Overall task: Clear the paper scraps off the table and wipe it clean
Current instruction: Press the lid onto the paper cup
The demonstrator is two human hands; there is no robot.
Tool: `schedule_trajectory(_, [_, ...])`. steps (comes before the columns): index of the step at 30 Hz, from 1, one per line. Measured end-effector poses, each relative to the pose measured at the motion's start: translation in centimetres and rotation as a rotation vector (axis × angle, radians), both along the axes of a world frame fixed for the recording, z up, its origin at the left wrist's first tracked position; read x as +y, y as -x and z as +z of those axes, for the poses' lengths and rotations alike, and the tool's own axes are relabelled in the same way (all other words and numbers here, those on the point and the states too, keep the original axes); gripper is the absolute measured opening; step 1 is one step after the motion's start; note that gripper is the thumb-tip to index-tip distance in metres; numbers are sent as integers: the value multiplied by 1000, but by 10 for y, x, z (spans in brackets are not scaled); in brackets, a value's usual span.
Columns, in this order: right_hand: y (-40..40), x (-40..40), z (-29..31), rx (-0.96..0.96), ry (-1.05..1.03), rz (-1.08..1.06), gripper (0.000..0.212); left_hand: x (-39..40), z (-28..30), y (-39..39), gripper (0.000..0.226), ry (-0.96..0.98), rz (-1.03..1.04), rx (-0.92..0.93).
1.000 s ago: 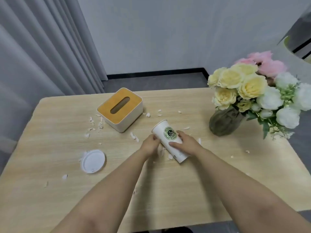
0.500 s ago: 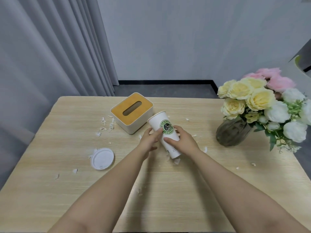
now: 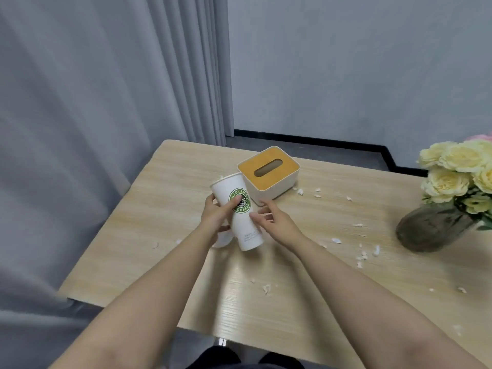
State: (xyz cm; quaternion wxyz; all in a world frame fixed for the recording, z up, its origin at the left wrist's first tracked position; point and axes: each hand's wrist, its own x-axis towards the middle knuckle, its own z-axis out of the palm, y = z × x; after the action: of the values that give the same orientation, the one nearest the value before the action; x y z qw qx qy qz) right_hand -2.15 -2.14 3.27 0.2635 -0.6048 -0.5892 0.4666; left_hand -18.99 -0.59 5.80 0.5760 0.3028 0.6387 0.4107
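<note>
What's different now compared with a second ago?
The paper cup has passed from the right hand to the left hand, which now grips it; the right hand has opened beside it. The cup has been carried left, ending near the tissue box. The paper scraps and vase stayed put.

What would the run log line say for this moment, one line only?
left hand: grips paper cup, tilted | right hand: open beside cup | scraps: on table | wiping: not begun

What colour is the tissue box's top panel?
Orange-yellow, on a cream tissue box; head view.
</note>
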Motion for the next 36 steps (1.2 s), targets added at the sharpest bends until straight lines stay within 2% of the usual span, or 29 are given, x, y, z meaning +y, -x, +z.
schedule_trajectory(3, [18,2,-14,-75,68,-51,44,-7,-4,41,70,21,39,25])
schedule_trajectory(9, [49,9,-50,-279,225,-19,22,-16,-14,104,72,41,111,59])
schedule_trajectory(12, [65,10,-58,-317,297,-78,23,-18,-21,126,72,46,116,85])
schedule_trajectory(15, [81,13,-65,-357,351,-101,33,-18,-28,144,72,58,107,85])
schedule_trajectory(19, [97,12,-73,-330,407,-160,29,-18,-35,158,73,64,63,106])
schedule_trajectory(23, [104,5,-67,-194,459,-283,18,-13,-37,157,74,66,-11,116])
schedule_trajectory(27, [97,2,-56,-122,431,-388,18,-5,-38,144,76,50,-107,150])
schedule_trajectory(32, [59,2,-28,-221,295,-455,12,8,-32,124,80,-16,-213,188])
schedule_trajectory(36, [24,-2,-8,-201,225,-573,13,13,-27,103,80,-81,-315,191])
